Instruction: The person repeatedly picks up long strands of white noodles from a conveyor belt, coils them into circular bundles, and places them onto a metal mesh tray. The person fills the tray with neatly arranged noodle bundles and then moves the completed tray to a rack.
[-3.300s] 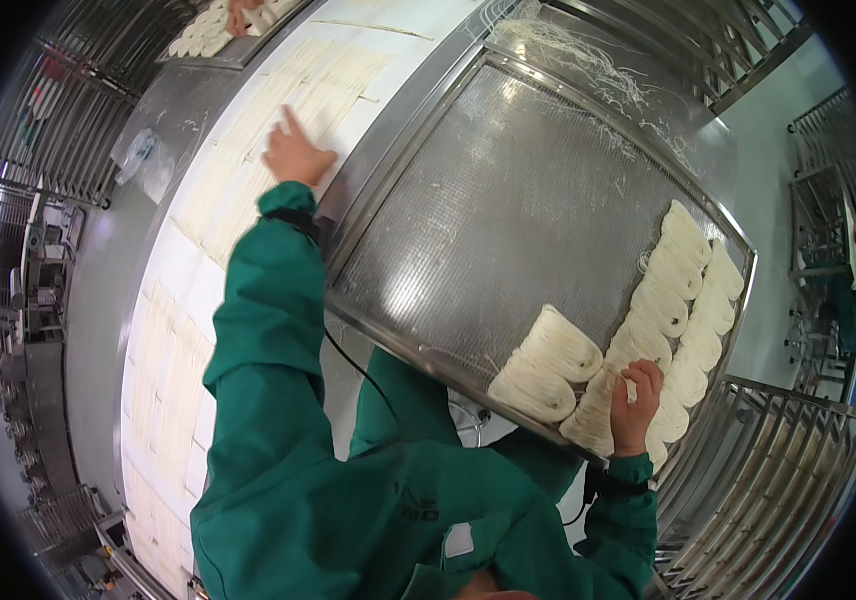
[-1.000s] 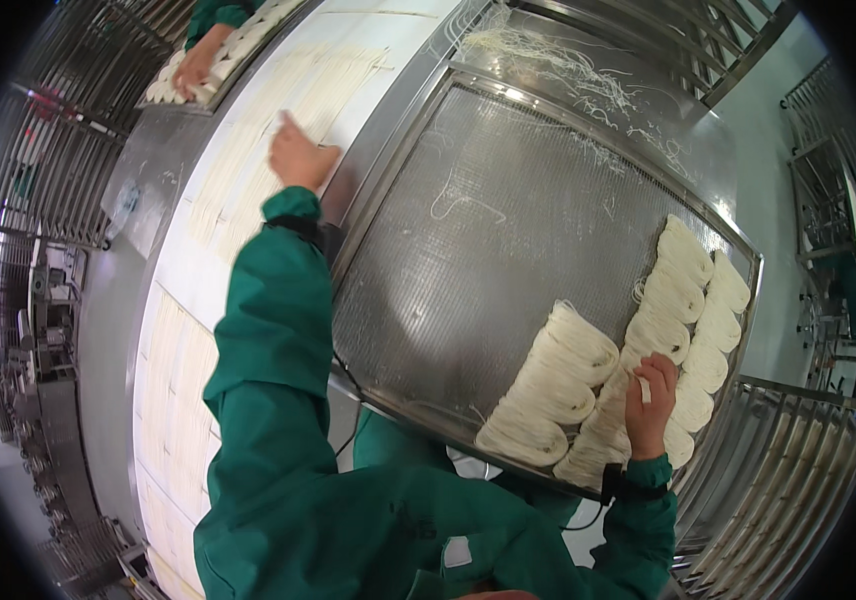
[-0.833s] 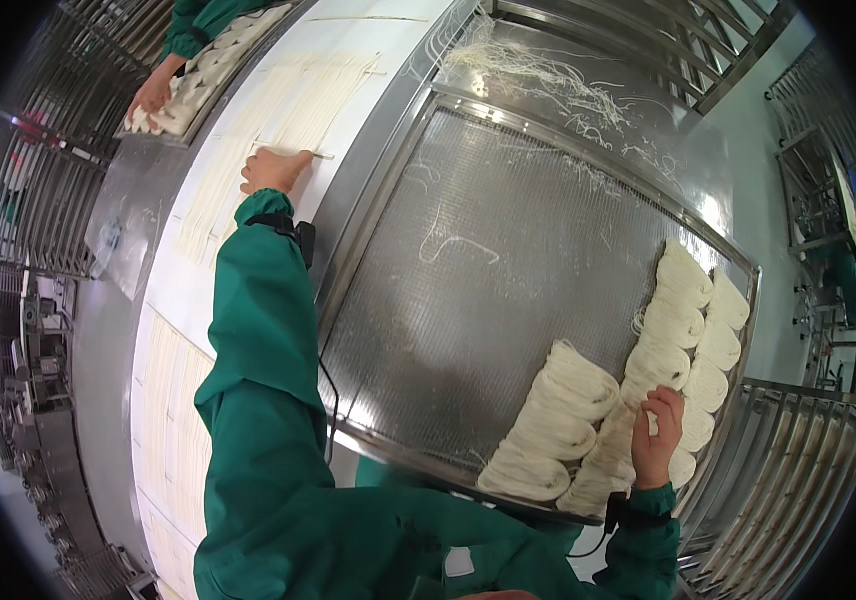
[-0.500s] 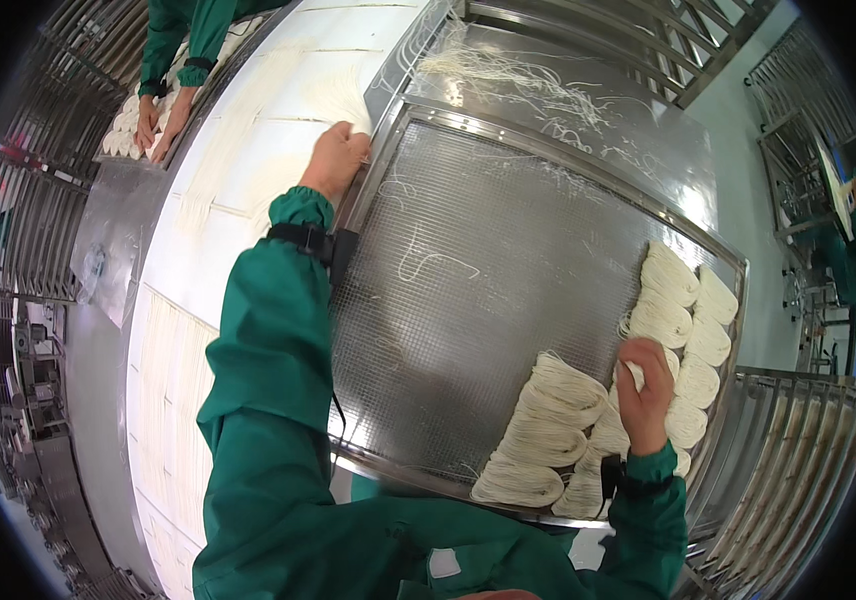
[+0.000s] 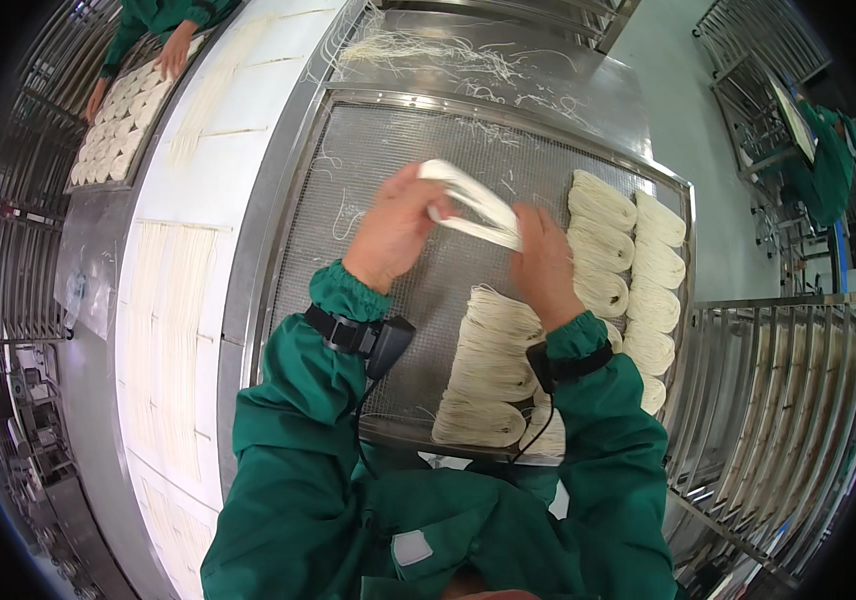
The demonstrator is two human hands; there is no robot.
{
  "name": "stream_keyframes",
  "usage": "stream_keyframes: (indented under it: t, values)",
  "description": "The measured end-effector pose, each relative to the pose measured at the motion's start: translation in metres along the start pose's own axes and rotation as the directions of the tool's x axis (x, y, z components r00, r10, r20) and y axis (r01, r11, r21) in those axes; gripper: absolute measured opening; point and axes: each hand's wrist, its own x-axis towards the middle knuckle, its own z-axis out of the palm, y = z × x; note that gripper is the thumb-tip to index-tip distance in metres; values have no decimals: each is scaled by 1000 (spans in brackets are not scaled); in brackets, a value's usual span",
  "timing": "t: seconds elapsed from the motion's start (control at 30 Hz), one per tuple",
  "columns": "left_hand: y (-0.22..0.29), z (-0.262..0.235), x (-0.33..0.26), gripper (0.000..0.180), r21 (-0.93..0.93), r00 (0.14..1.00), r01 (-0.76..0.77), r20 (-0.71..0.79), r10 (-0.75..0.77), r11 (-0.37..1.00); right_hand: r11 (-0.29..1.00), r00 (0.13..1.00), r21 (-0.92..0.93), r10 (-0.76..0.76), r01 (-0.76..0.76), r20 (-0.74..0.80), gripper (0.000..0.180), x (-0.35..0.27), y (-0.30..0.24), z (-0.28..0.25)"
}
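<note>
The left hand [image 5: 391, 230] and right hand [image 5: 545, 265] are clamped on opposite ends of a smooth, pale noodle loop [image 5: 489, 206], held between them, its long axis slanting closer in toward the right. Below, a gridded metal tray [image 5: 418, 310] carries plump, stringy folded bundles [image 5: 496, 372] rightward; beyond, wispy loose strands [image 5: 428, 55] lie tangled.

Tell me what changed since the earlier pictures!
The left hand moved right, from the white surface to over the tray. The right hand left the noodle rows, moving up and left to meet it. Together they now hold a noodle loop. Since the first picture, the left row seems to have grown from two bundles to three. The other rows stayed put.
</note>
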Motion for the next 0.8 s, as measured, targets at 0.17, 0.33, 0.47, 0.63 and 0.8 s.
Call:
stream_keyframes:
  t: [0.17,0.33,0.47,0.63,0.8]
  values:
    - [-41,-46,-20,10,238,940,174,-330,-89,955,987,988,-55,-149,151,42,33,-44,40,11]
    - [-32,-6,-36,19,615,969,212,-231,-83,760,992,992,-13,-123,123,5,37,-63,44,-1]
    - [-41,46,-33,28,743,977,112,39,-210,660,985,997,170,-9,22,-78,36,-72,46,-30]
    - [-75,71,-11,32,807,904,41,222,-367,589,954,980,300,54,5,-190,32,-79,48,-45]
    - [-114,47,2,25,904,946,-323,302,115,280,984,991,145,-93,106,-94,23,-80,56,-28]
